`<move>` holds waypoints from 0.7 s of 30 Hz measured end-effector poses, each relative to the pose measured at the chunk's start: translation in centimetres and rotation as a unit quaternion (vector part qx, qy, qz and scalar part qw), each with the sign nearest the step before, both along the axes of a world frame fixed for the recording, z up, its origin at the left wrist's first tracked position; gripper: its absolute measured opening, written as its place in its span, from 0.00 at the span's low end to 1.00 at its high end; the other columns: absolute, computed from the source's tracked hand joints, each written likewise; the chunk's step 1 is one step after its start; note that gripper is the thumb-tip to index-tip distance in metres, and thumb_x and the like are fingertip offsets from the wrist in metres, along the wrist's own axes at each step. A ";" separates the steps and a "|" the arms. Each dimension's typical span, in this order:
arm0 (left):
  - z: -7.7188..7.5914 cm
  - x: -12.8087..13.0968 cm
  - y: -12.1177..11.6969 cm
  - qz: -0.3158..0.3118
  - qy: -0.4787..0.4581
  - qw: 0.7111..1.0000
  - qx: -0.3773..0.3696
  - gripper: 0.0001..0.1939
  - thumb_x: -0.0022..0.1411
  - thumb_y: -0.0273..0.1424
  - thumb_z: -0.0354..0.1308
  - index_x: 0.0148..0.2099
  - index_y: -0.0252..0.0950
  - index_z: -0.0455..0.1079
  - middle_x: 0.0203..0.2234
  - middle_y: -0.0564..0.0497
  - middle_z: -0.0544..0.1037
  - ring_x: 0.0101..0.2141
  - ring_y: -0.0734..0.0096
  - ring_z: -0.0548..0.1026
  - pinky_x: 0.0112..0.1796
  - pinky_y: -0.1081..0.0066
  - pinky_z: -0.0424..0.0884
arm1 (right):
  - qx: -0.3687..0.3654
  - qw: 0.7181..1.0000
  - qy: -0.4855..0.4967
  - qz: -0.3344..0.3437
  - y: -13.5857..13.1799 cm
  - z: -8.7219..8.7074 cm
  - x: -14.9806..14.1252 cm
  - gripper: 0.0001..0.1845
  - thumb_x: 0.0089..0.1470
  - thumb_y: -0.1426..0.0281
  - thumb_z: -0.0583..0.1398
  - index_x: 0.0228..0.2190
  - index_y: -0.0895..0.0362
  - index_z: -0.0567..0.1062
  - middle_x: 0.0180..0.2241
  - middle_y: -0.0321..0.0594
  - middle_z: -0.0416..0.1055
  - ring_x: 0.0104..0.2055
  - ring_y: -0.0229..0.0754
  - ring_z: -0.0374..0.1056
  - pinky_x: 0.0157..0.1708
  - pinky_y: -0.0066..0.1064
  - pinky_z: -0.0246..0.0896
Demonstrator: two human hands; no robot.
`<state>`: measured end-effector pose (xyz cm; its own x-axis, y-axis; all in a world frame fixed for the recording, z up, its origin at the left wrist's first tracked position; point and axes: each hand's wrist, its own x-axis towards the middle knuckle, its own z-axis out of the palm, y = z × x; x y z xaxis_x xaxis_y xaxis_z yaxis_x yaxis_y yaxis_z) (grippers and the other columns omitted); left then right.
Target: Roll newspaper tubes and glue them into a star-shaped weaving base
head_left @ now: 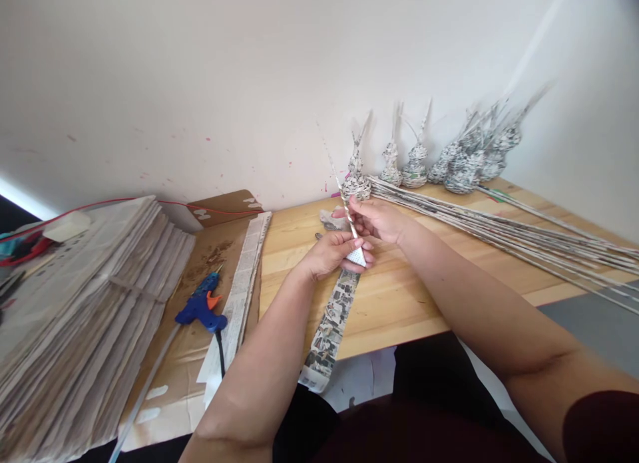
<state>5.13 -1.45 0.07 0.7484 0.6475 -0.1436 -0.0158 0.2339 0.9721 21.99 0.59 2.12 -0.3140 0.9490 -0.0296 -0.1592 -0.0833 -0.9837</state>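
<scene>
Over the wooden table, my left hand (335,251) pinches the lower end of a newspaper strip (356,255), where the paper is still flat and printed. Above that, the strip is wound into a thin spiral paper tube (348,209) that rises, tilted to the left, and tapers to a point. My right hand (372,218) is closed round this wound part, its thumb in front. Below my hands, a long printed paper strip (333,323) runs down past the table's front edge; whether it joins the piece I hold is hidden by my left hand.
A blue glue gun (202,307) lies on cardboard (170,370) at left, beside a tall newspaper stack (100,316) and cut newspaper strips (247,277). Several woven paper figures (415,165) stand along the wall. Long paper tubes (479,227) spread across the right side.
</scene>
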 end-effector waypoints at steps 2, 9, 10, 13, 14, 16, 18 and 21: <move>0.0 0.0 0.0 -0.005 0.000 1.000 0.002 0.23 0.55 0.44 0.63 0.44 0.28 0.72 0.34 0.37 0.80 0.33 0.63 0.79 0.35 0.65 0.76 | -0.022 0.998 0.026 0.044 -0.1 0.0 0.2 0.19 0.48 0.56 0.66 0.33 0.59 0.79 0.20 0.34 0.64 0.20 0.31 0.53 0.17 0.24 0.50; 0.3 0.1 -0.1 -0.009 0.020 1.000 0.004 0.24 0.53 0.44 0.65 0.43 0.28 0.73 0.33 0.38 0.80 0.34 0.62 0.79 0.35 0.64 0.76 | -0.022 0.999 0.038 -0.023 0.3 -0.4 0.2 0.18 0.41 0.59 0.70 0.27 0.61 0.78 0.15 0.31 0.58 0.18 0.30 0.51 0.14 0.23 0.41; 0.3 0.1 -0.1 -0.008 0.021 1.000 0.004 0.25 0.53 0.44 0.65 0.43 0.28 0.73 0.33 0.38 0.80 0.34 0.62 0.79 0.36 0.64 0.76 | -0.020 0.999 0.041 -0.019 0.3 -0.3 0.2 0.18 0.42 0.58 0.70 0.29 0.61 0.78 0.16 0.31 0.59 0.19 0.31 0.51 0.14 0.23 0.41; 0.2 0.2 -0.2 -0.010 0.029 1.000 0.001 0.25 0.52 0.45 0.65 0.43 0.28 0.73 0.33 0.38 0.80 0.34 0.62 0.79 0.35 0.64 0.75 | 0.007 0.999 0.050 -0.014 0.3 -0.1 0.2 0.18 0.44 0.57 0.69 0.30 0.59 0.78 0.17 0.32 0.60 0.18 0.31 0.50 0.13 0.23 0.40; 0.2 0.2 -0.2 -0.013 0.032 0.999 0.000 0.25 0.51 0.45 0.66 0.42 0.28 0.73 0.33 0.38 0.80 0.34 0.62 0.79 0.35 0.65 0.75 | 0.018 0.998 0.048 -0.020 0.4 -0.2 0.2 0.17 0.44 0.57 0.69 0.28 0.59 0.77 0.16 0.31 0.59 0.18 0.30 0.49 0.13 0.23 0.40; 0.1 0.2 -0.1 -0.019 0.037 0.999 -0.003 0.25 0.51 0.45 0.66 0.41 0.28 0.73 0.32 0.38 0.80 0.34 0.61 0.79 0.34 0.66 0.75 | 0.031 0.998 0.041 -0.037 0.5 -0.4 0.2 0.17 0.42 0.58 0.70 0.25 0.58 0.76 0.15 0.30 0.55 0.17 0.30 0.47 0.13 0.23 0.38; 0.1 0.2 -0.1 -0.018 0.037 0.999 -0.005 0.25 0.51 0.46 0.65 0.41 0.28 0.73 0.32 0.38 0.80 0.34 0.61 0.79 0.34 0.66 0.75 | 0.032 0.998 0.040 -0.047 0.6 -0.5 0.2 0.19 0.41 0.56 0.70 0.24 0.58 0.75 0.14 0.29 0.55 0.17 0.29 0.46 0.13 0.23 0.38; 0.1 0.1 -0.1 -0.014 0.033 0.999 -0.005 0.25 0.51 0.46 0.65 0.41 0.28 0.73 0.32 0.38 0.80 0.34 0.62 0.79 0.35 0.65 0.75 | 0.028 0.998 0.045 -0.032 0.7 -0.5 0.3 0.21 0.42 0.53 0.69 0.28 0.59 0.77 0.17 0.32 0.59 0.18 0.30 0.49 0.14 0.24 0.39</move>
<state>5.28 -1.57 0.18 0.7553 0.6240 -0.2001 0.0554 0.2435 0.9683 22.25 1.24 1.58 -0.2510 0.9668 0.0490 -0.2498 -0.0157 -0.9682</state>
